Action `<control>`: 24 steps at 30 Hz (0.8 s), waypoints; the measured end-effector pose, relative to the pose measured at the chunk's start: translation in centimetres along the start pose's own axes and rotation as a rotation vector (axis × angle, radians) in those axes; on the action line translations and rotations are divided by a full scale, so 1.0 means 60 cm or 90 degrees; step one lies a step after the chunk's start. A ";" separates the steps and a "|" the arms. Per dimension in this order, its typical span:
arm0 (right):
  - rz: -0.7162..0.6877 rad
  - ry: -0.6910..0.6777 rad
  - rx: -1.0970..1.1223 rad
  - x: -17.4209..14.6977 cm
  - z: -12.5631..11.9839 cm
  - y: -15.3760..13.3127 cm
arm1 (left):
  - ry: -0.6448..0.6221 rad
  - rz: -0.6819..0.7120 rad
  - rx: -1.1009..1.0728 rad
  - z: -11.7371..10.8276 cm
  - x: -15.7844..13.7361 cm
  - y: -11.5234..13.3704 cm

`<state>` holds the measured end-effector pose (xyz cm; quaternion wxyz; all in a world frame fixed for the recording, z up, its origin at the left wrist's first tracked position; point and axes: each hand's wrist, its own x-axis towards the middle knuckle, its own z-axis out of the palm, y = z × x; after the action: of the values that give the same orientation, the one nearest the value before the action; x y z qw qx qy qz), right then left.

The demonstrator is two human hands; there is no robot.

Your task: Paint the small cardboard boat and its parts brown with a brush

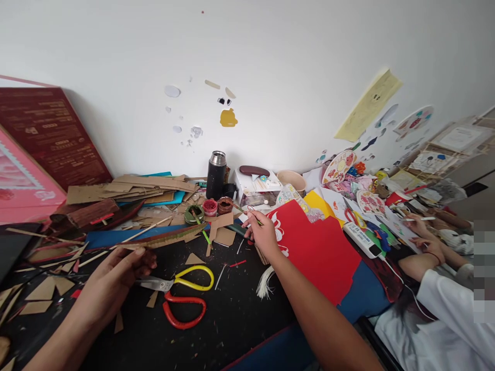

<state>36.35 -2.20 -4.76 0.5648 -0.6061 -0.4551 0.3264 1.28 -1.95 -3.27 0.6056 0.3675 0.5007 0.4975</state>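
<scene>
My right hand (263,234) grips a thin paintbrush (236,206), its tip at the open jar of brown paint (225,205). Beside that jar stand a red paint jar (210,207) and a green paint jar (194,214) with a green-handled brush in it. My left hand (126,270) is closed near the table's left part, its fingertips dark brown; what lies in them cannot be made out. Just behind it runs a long curved cardboard strip (174,236), painted greenish brown. Scissors (166,286) with yellow and red handles lie open beside my left hand.
Cardboard scraps (131,186) are piled at the back left. A black thermos (216,175) stands near the wall. Red sheet (313,247), white tassel (265,283) and white power strip (361,239) lie to the right. Another person's hands (425,245) work at the far right.
</scene>
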 end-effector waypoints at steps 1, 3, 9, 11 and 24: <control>0.001 -0.003 -0.003 0.000 0.000 0.000 | 0.002 -0.001 0.001 0.001 -0.001 0.001; 0.003 -0.008 -0.008 -0.002 -0.001 0.000 | 0.006 0.001 0.000 0.003 -0.002 0.003; 0.006 -0.023 -0.022 -0.004 -0.002 0.001 | 0.007 -0.003 -0.005 0.007 -0.004 0.006; 0.005 -0.027 -0.027 -0.004 -0.002 0.001 | 0.008 -0.007 -0.006 0.008 -0.005 0.007; 0.005 -0.043 -0.029 -0.008 -0.002 -0.002 | -0.004 0.001 0.003 0.003 0.000 -0.002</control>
<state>36.28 -2.70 -4.67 0.5337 -0.6094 -0.4787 0.3385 1.48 -1.98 -3.30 0.6058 0.3708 0.4994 0.4960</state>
